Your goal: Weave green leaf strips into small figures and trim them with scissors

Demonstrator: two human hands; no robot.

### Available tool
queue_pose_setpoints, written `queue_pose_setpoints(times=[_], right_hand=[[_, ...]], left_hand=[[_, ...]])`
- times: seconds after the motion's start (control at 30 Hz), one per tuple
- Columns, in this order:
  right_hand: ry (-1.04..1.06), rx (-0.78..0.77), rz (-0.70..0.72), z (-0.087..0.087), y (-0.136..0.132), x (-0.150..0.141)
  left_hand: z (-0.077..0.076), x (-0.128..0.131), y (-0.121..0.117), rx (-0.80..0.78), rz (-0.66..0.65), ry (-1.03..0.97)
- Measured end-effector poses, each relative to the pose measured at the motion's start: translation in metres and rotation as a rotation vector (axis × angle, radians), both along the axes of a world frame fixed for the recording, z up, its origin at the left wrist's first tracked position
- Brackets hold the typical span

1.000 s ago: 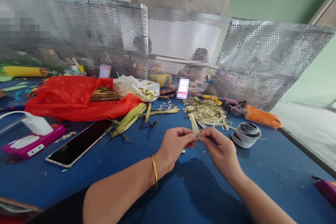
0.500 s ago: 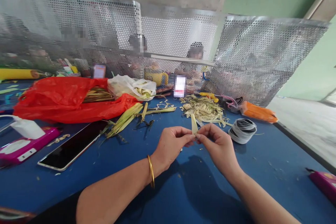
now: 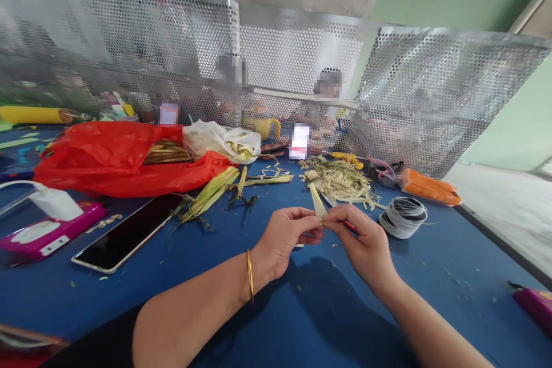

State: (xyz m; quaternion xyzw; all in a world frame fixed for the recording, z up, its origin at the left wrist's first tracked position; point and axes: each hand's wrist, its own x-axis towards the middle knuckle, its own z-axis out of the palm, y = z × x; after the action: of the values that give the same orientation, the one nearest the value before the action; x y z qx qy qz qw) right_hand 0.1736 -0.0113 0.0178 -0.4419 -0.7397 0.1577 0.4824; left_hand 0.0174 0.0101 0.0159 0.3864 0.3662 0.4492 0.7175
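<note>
A pale strip of corn husk (image 3: 318, 202) stands up from between my hands, its wide end pointing away from me. My left hand (image 3: 291, 237) pinches its narrow lower end between thumb and index finger. Closed on the same end from the other side, my right hand (image 3: 361, 236) meets the left at the fingertips. Behind the right fingers shows part of a tool (image 3: 350, 226) with a red handle, lying on the table. Just beyond the hands is a heap of shredded husk (image 3: 338, 179). A spool of white thread (image 3: 402, 217) stands right of my right hand.
On the blue table (image 3: 267, 333) lie a red plastic bag (image 3: 99, 152), a white bag of husks (image 3: 222, 141), loose husks (image 3: 209, 192), a phone (image 3: 127, 236) and a magenta power strip (image 3: 52, 236). An orange packet (image 3: 431, 187) sits right, before a perforated metal screen (image 3: 297, 46).
The view has shifted slightly, moving the scene a little to the right. The husk strip leans more to the left, and the red handle now shows behind my right fingers.
</note>
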Motion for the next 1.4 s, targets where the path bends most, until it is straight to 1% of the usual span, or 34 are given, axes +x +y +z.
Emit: queue_pose_setpoints(times=[0.1,0.23,0.37,0.47,0.63,0.8,0.9,1.03,1.13,1.27,1.4], right_hand=[[0.035,-0.036,0.005,-0.0008,0.0003,-0.0009],[0.096,-0.133,-0.062,-0.0011,-0.0016,-0.0034],[0.157,-0.222,-0.098,0.0008,-0.0035,-0.0060],[0.183,-0.242,-0.101,0.0017,-0.0036,-0.0069],[0.185,-0.211,-0.104,0.0018,-0.0037,-0.0072],[0.209,-0.221,-0.097,0.0017,-0.0037,-0.0078],[0.251,-0.222,-0.055,0.0001,-0.0028,-0.0079],[0.293,-0.229,0.040,-0.0012,-0.0022,-0.0076],[0.216,-0.169,0.044,0.0001,-0.0028,-0.0071],[0.056,-0.058,-0.020,0.0014,-0.0033,-0.0057],[-0.021,-0.025,-0.084,-0.0008,-0.0027,-0.0042]], left_hand=[[0.0003,0.0005,-0.0006,0.054,0.036,0.039],[0.0014,0.0015,-0.0013,0.151,0.073,0.111],[0.0005,0.0024,-0.0014,0.183,0.070,0.123],[-0.0007,0.0024,-0.0018,0.197,0.060,0.134],[0.0002,0.0023,-0.0035,0.212,0.047,0.161],[0.0009,0.0025,-0.0033,0.223,0.038,0.179],[-0.0008,0.0019,-0.0020,0.223,0.035,0.169],[-0.0023,0.0007,-0.0003,0.145,0.013,0.115],[-0.0011,-0.0002,0.0003,0.078,-0.001,0.075],[0.0009,-0.0009,-0.0003,0.032,-0.008,0.031],[0.0008,-0.0001,-0.0015,0.007,0.005,0.036]])
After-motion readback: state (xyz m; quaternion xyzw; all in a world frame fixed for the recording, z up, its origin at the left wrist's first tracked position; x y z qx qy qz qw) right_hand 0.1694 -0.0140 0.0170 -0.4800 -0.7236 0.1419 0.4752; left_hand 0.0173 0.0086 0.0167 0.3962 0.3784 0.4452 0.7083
